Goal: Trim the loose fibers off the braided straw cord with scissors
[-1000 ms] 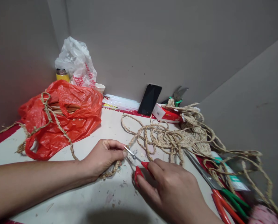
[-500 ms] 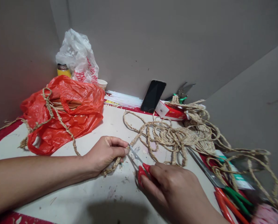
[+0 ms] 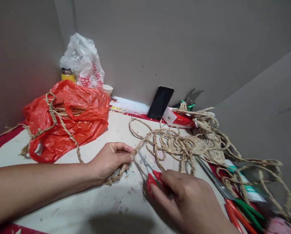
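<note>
Braided rope [image 3: 139, 147] of pale straw runs across the middle of the table [image 3: 86, 201]. Its long axis slants from near left to far right. One end curls out from under the left hand [image 3: 108, 161], and the other feeds into a flat coil [image 3: 184, 144] of the same braid to the far right.

The left hand is closed on the braided rope, pinching it between thumb and forefinger, with the forearm lying in from the left edge. It is the nearer hand to the rope and touches it. The right hand [image 3: 186, 198] sits near and to the right, and meets the rope only through its tool. Its fingers are wrapped around the red handles of the small scissors [image 3: 147, 169].

The thin blades point far and left, towards the left fingertips. Their tip lies just beside the rope, right where it leaves the pinch. The blades cross the rope's line at an angle rather than running along it. Whether they are parted or shut is too fine to tell.

A red plastic bag [image 3: 69, 120] with another length of braid draped over it lies to the far left. Behind it are a white plastic bag [image 3: 83, 61], a yellow jar [image 3: 67, 75] and a paper cup [image 3: 107, 88]. A dark phone [image 3: 160, 102] leans on the far wall beside green-handled shears [image 3: 190, 99] and a red box [image 3: 181, 120]. Larger scissors [image 3: 233, 201] with red and green handles lie under loose braid at the near right.
</note>
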`<move>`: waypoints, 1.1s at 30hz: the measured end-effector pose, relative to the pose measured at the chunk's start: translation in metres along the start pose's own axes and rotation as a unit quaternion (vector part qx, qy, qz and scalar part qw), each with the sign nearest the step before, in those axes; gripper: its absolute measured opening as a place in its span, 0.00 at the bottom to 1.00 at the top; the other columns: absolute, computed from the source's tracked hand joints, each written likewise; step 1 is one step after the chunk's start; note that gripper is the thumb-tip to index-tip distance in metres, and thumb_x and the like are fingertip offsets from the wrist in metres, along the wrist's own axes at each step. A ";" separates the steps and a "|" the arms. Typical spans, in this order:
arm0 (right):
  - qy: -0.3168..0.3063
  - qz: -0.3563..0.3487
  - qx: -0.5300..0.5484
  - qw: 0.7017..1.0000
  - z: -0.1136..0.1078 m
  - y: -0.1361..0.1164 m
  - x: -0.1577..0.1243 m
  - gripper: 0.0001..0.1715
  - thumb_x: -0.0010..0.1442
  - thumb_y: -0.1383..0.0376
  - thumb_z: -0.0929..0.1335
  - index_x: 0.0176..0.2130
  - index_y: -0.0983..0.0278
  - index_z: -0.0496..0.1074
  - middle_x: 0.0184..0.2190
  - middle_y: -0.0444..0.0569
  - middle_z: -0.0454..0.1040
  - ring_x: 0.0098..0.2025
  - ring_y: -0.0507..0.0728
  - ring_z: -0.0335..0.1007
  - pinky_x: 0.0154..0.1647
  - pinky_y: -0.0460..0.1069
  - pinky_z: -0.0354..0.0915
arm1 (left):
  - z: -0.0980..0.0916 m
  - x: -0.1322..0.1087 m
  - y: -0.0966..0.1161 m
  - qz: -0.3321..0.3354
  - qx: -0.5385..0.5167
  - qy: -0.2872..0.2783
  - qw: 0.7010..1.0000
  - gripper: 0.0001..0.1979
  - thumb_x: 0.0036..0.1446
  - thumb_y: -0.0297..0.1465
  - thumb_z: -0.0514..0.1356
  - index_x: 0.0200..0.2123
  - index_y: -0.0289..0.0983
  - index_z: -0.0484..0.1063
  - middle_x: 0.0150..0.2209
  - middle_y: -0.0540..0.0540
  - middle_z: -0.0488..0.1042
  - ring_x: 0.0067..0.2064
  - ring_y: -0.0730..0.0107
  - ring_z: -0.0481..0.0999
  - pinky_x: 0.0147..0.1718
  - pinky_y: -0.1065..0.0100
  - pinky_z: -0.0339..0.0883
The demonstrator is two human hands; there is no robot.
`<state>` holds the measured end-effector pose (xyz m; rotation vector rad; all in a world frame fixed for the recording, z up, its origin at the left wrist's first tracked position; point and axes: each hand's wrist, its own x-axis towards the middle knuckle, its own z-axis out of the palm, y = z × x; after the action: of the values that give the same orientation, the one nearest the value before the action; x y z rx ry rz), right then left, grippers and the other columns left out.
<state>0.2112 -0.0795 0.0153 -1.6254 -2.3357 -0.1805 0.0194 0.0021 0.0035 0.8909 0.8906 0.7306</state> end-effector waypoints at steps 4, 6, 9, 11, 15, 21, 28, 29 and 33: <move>-0.016 0.003 -0.016 1.000 0.001 -0.003 0.001 0.17 0.57 0.56 0.65 0.21 0.61 0.65 0.17 0.44 0.67 0.17 0.51 0.59 0.22 0.47 0.46 | 0.001 -0.001 0.000 0.001 0.002 0.003 1.000 0.13 0.38 0.30 0.68 0.30 0.33 0.73 0.24 0.51 0.72 0.23 0.78 0.67 0.27 0.72 0.59; -0.014 0.003 -0.030 0.999 0.002 -0.004 0.001 0.17 0.57 0.56 0.65 0.21 0.61 0.66 0.17 0.44 0.67 0.17 0.51 0.58 0.22 0.47 0.46 | 0.002 -0.001 0.001 -0.001 0.004 0.004 1.000 0.12 0.38 0.30 0.68 0.29 0.33 0.73 0.24 0.51 0.72 0.23 0.79 0.67 0.27 0.72 0.59; -0.016 0.000 -0.033 0.999 0.003 -0.005 0.001 0.18 0.58 0.56 0.64 0.21 0.61 0.66 0.17 0.44 0.67 0.16 0.51 0.58 0.22 0.47 0.46 | 0.003 -0.002 0.001 0.000 0.009 0.004 1.000 0.12 0.38 0.30 0.68 0.29 0.33 0.72 0.23 0.52 0.71 0.22 0.79 0.66 0.26 0.72 0.58; -0.022 -0.004 -0.022 1.000 0.004 -0.003 -0.001 0.20 0.60 0.58 0.63 0.20 0.61 0.65 0.16 0.44 0.66 0.17 0.51 0.60 0.22 0.47 0.47 | 0.003 -0.002 0.002 0.000 0.009 0.006 1.000 0.12 0.38 0.29 0.68 0.28 0.33 0.72 0.23 0.52 0.71 0.22 0.79 0.66 0.26 0.72 0.58; -0.023 0.008 0.060 0.998 0.004 0.001 -0.002 0.21 0.62 0.60 0.62 0.19 0.62 0.64 0.16 0.43 0.64 0.17 0.50 0.58 0.21 0.46 0.48 | 0.002 -0.002 0.001 -0.003 0.011 0.003 1.000 0.12 0.38 0.30 0.68 0.28 0.33 0.72 0.22 0.52 0.71 0.22 0.78 0.66 0.25 0.73 0.57; -0.001 0.181 0.345 0.921 0.006 0.008 0.007 0.23 0.60 0.57 0.63 0.17 0.63 0.61 0.17 0.41 0.58 0.21 0.50 0.53 0.21 0.45 0.51 | 0.001 -0.003 0.001 -0.008 0.010 -0.019 1.000 0.13 0.40 0.32 0.69 0.30 0.34 0.73 0.21 0.52 0.71 0.22 0.78 0.66 0.25 0.74 0.56; -0.005 0.339 0.609 0.717 0.016 0.001 0.016 0.22 0.46 0.52 0.75 0.19 0.65 0.69 0.15 0.40 0.59 0.20 0.48 0.49 0.20 0.44 0.48 | 0.007 -0.009 -0.010 -0.020 0.005 -0.102 0.995 0.16 0.36 0.35 0.72 0.30 0.33 0.77 0.22 0.51 0.71 0.24 0.79 0.66 0.28 0.72 0.58; -0.012 0.345 0.627 0.698 0.014 -0.001 0.016 0.22 0.44 0.52 0.75 0.18 0.66 0.68 0.14 0.39 0.57 0.19 0.47 0.47 0.19 0.44 0.45 | 0.008 -0.010 -0.012 -0.022 0.014 -0.108 0.994 0.17 0.36 0.35 0.72 0.30 0.33 0.78 0.23 0.50 0.71 0.24 0.79 0.66 0.28 0.72 0.58; -0.004 0.366 0.639 0.677 0.009 -0.006 0.019 0.23 0.38 0.51 0.77 0.18 0.66 0.69 0.13 0.38 0.56 0.18 0.47 0.45 0.19 0.44 0.44 | 0.011 -0.014 -0.014 -0.036 0.038 -0.120 0.991 0.18 0.37 0.37 0.72 0.32 0.32 0.78 0.22 0.50 0.71 0.24 0.79 0.65 0.28 0.71 0.58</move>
<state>0.1981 -0.0626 0.0131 -1.4311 -0.9342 1.2952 0.0253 -0.0194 -0.0003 0.9863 0.7358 0.5169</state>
